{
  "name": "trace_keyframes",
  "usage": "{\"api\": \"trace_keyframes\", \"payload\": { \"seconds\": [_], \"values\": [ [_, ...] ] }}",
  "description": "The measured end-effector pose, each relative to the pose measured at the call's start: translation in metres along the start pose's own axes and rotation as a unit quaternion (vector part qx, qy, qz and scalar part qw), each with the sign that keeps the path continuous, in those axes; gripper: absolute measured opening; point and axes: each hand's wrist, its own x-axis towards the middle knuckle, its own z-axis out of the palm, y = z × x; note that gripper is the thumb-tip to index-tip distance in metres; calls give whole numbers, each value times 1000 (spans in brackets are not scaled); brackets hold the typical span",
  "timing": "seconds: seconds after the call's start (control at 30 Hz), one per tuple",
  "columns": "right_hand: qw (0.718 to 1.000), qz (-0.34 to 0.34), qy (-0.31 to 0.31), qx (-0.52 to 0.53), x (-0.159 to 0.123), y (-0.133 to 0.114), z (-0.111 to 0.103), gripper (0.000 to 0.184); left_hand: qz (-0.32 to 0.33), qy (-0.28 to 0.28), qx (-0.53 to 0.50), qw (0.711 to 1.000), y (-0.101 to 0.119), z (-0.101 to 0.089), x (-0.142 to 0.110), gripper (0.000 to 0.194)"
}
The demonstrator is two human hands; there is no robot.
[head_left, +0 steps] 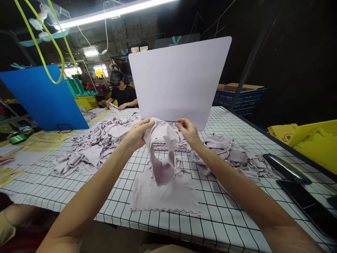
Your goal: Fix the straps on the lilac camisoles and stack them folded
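My left hand (137,133) and my right hand (187,129) both pinch the top edge of a crumpled pale lilac cloth (162,151), holding it up above the table. The cloth hangs down between my hands, and its lower end touches a flat stack of the same lilac cloths (164,195) with zigzag edges, lying right in front of me. Behind the held cloth sits another low stack of folded cloths (160,144), partly hidden.
The table has a white cover with a black grid (231,211). Heaps of lilac cloths lie at left (92,147) and right (231,153). A lilac board (179,80) and a blue board (43,98) stand upright. A dark phone (308,203) lies at right. Another person (122,93) sits at the far side.
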Motion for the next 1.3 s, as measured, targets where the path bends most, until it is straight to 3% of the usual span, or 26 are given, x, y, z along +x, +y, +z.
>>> {"api": "trace_keyframes", "payload": {
  "seconds": [0.03,0.07,0.13,0.2,0.27,0.37,0.43,0.5,0.57,0.6,0.63,0.7,0.8,0.93,1.03,1.17,1.3],
  "values": [
    [999,-21,43,3,-4,0,-3,45,9,12,-16,1000,-1,1,0,19],
    [999,-26,40,22,-9,-2,-4,52,17,20,-29,999,-4,3,0,21],
    [995,13,-56,86,-20,-6,-1,65,34,22,-43,998,-10,10,0,26],
    [977,76,-125,154,-25,-12,8,62,67,16,-44,997,-20,17,-4,33],
    [967,105,-99,211,-20,-18,16,51,113,13,-20,993,-30,19,-11,37],
    [969,66,-41,235,-1,-32,18,42,165,42,103,980,-36,11,-18,35],
    [976,51,-121,171,10,-48,14,37,201,77,162,963,-30,4,-13,40],
    [962,51,-262,59,17,-68,9,34,205,56,142,967,-20,2,-2,49],
    [929,40,-365,-46,21,-91,2,30,116,-52,102,987,-8,6,12,65],
    [920,30,-383,-80,23,-101,-3,29,55,-116,92,987,-4,9,18,72],
    [916,24,-387,-101,25,-110,-9,29,7,-167,91,982,0,12,22,75],
    [916,35,-381,-116,29,-124,-25,31,-18,-211,103,972,4,15,25,67],
    [924,61,-369,-80,31,-132,-54,35,17,-198,119,973,6,12,18,49],
    [949,36,-313,24,25,-130,-80,32,2,-209,137,968,7,3,6,43],
    [962,35,-267,44,20,-131,-91,32,7,-210,141,967,15,-3,-1,40],
    [965,41,-255,-38,19,-140,-103,27,18,-207,201,957,34,-10,-6,35],
    [972,3,-233,-13,15,-143,-94,26,115,-193,222,949,52,-1,-6,35]
  ]
}}
